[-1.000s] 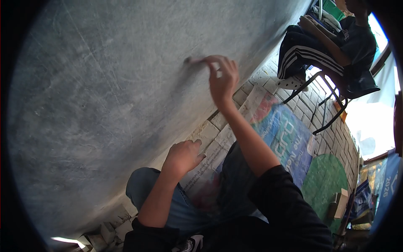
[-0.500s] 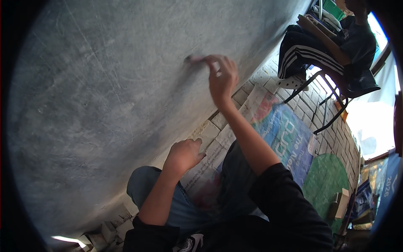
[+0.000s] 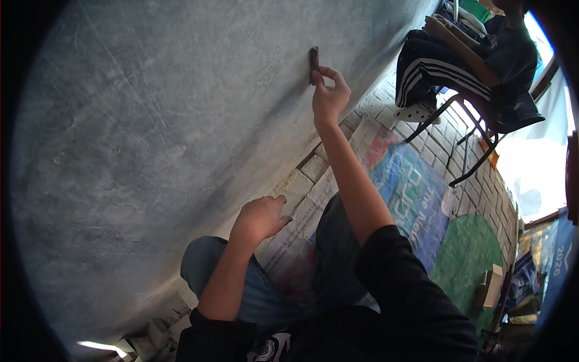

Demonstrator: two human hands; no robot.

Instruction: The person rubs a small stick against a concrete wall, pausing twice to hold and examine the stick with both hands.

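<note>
My right hand (image 3: 330, 93) is closed on a small dark brown strip (image 3: 313, 65), perhaps folded sandpaper; its exact kind cannot be made out. The strip lies against the grey plastered wall (image 3: 181, 108), pinched between thumb and fingers. Lower down, my left hand (image 3: 260, 220) hangs above my bent knee, close to the foot of the wall. Its thumb and forefinger stand apart, and no object shows in it; the other fingers are partly hidden.
A printed banner sheet (image 3: 416, 199) covers the paving bricks (image 3: 470, 193) beside me. At the upper right, a person (image 3: 446, 66) sits on a black-framed chair (image 3: 482, 130). Farther right lie a green round sheet (image 3: 464, 259) and a small cardboard box (image 3: 492, 286).
My right hand has moved up and to the right along the wall with the dark strip, which now stands more upright. My left hand has barely shifted.
</note>
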